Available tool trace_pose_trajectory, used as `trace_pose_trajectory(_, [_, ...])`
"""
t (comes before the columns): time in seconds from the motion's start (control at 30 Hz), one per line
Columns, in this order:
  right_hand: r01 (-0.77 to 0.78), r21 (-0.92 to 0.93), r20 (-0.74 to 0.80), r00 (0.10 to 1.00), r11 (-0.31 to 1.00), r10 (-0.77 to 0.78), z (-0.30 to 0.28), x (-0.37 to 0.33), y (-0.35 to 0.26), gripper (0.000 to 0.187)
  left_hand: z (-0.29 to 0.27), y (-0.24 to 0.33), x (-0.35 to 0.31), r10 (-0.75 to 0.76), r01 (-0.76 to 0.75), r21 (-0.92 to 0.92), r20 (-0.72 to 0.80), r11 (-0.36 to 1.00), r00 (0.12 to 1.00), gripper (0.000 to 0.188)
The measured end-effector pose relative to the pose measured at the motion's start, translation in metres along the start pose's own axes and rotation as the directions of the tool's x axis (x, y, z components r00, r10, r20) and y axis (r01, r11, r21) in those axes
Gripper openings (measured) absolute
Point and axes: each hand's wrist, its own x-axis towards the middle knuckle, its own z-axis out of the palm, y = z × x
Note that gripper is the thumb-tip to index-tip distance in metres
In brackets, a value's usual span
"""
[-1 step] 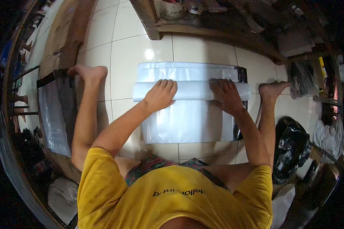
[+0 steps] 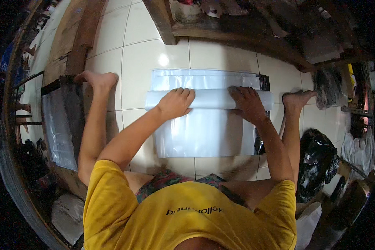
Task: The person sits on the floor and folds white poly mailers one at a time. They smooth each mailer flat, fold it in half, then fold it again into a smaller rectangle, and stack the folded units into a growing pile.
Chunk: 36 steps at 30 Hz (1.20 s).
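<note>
I have both bare hands on a pale bluish-white plastic roll (image 2: pixel 212 99), which lies crosswise over flat, glossy pale plastic sheeting (image 2: pixel 200 133) with a black right edge, on the cream tiled floor (image 2: pixel 154 54) between the legs. The left hand (image 2: pixel 176 103) sits left of the roll's middle: its fingers lie side by side, bent over the top to the far side, and the thumb shows along the near side. The right hand (image 2: pixel 251 106) holds the right part the same way, though with its fingers a little more spread — it is in shadow, so I cannot tell how hard it presses. I see both ends of the roll poking out beyond the hands.

To the left I have a greyish plastic sheet (image 2: pixel 59 125) with black borders; to the right, a crumpled shiny black plastic bag (image 2: pixel 318 162); at the far side, a dark wooden frame (image 2: pixel 246 38).
</note>
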Motion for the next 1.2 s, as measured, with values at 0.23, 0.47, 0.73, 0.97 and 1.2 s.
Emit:
trace_pose_trajectory(0.23, [-0.246,0.177,-0.580,0.756,0.953,0.303,0.009,0.007,-0.010,0.054,-0.048,-0.049,0.036,0.011,0.132,-0.602,0.228,0.788,0.974,0.052])
trace_pose_trajectory(0.47, [0.299,0.452,0.295,0.839,-0.840,0.457,0.057,-0.024,-0.142,0.096,-0.040,0.022,-0.020,-0.058,0.511,-0.859,0.509,0.028,0.859,0.071])
trace_pose_trajectory(0.73, [0.367,0.703,0.119,0.784,-0.610,0.610,0.022,-0.034,-0.177,0.079,-0.056,0.116,-0.110,-0.165,0.262,-0.965,0.260,-0.011,0.951,0.099])
trace_pose_trajectory(0.97, [0.095,0.995,-0.091,0.703,0.034,0.705,-0.048,-0.036,-0.193,0.071,-0.104,0.166,-0.117,-0.486,0.195,-0.876,-0.051,0.442,0.873,0.113])
trace_pose_trajectory(1.2, [0.216,0.760,-0.122,0.974,-0.613,0.192,-0.083,-0.020,-0.207,0.084,-0.078,0.135,-0.153,0.050,0.100,-0.936,0.088,-0.337,0.995,0.105])
